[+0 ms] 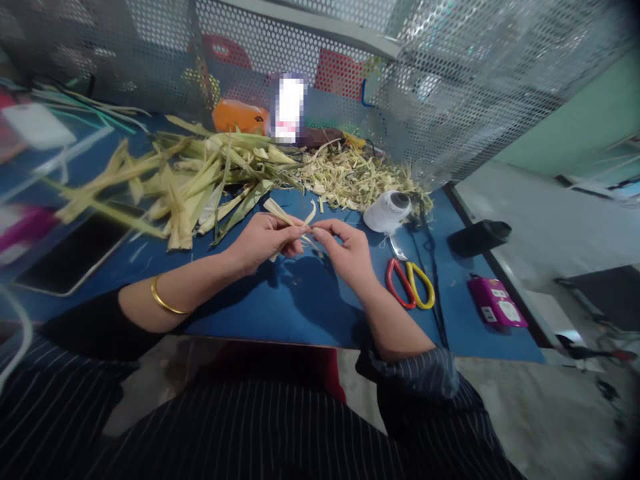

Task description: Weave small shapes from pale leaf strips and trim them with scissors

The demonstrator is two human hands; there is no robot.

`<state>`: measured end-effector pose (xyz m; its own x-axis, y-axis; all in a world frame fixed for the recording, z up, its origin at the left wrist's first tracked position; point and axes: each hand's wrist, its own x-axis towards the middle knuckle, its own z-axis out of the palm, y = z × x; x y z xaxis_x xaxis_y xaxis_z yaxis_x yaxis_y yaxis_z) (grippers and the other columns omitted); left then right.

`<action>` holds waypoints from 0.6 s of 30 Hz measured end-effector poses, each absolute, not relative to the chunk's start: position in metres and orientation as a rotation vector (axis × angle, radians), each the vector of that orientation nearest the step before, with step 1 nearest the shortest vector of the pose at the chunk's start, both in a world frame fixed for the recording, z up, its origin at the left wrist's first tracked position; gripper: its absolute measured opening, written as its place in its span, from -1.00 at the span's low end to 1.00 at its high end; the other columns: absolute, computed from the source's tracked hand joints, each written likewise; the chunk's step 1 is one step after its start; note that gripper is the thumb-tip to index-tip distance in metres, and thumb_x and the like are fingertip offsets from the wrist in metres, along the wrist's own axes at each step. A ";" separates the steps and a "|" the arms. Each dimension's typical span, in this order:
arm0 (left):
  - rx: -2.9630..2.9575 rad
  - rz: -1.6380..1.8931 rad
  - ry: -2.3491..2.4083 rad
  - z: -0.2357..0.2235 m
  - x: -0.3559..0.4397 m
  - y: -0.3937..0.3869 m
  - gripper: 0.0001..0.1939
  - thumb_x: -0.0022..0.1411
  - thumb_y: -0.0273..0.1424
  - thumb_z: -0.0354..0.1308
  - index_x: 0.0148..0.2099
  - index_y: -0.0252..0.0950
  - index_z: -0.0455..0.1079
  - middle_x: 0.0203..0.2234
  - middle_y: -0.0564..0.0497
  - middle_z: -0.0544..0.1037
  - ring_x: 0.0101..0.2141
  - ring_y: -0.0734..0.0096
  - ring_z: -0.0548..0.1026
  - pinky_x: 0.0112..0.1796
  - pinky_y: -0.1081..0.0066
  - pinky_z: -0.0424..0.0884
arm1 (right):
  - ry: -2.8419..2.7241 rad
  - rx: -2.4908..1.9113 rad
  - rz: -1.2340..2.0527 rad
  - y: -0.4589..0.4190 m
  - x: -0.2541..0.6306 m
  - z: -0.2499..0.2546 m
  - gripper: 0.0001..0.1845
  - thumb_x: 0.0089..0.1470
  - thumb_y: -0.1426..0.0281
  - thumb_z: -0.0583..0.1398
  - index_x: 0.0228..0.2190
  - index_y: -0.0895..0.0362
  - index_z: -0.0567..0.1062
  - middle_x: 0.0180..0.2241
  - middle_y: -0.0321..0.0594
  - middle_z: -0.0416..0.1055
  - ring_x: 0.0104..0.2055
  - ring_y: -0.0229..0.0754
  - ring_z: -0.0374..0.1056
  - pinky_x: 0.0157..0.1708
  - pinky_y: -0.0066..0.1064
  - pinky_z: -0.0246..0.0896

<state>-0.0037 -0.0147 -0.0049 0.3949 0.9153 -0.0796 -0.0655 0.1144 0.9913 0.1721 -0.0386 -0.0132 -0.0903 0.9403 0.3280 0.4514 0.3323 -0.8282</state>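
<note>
Head view: your two hands, left hand (265,241) and right hand (347,252), grasp husk strips (278,211) between their fingers, mid-desk (305,310); one spool (383,212) sits at two o'clock, one scissors (411,283) at four.

I count one gold bangle (161,299), one pair of scissors (406,268), one thread spool (384,213), one dark-screened device (80,250), one black cylinder (475,239), one orange bundle (237,117), one heap of long husks (205,177) and one of shreds (357,179); the husk strips (280,212) I'm pinching overlap too much to count.
</note>
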 end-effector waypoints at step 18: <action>1.235 0.630 0.896 -0.011 -0.002 -0.018 -0.78 0.13 -0.31 0.25 -0.31 -0.40 0.58 -0.65 -0.04 0.51 -0.62 0.52 0.38 -0.55 0.51 0.30 | -1.295 -1.259 0.639 -0.027 0.179 -0.022 -0.77 0.12 0.28 0.19 -0.50 0.12 0.50 -0.60 -0.37 0.34 -0.50 -0.32 0.25 -0.40 -0.42 0.19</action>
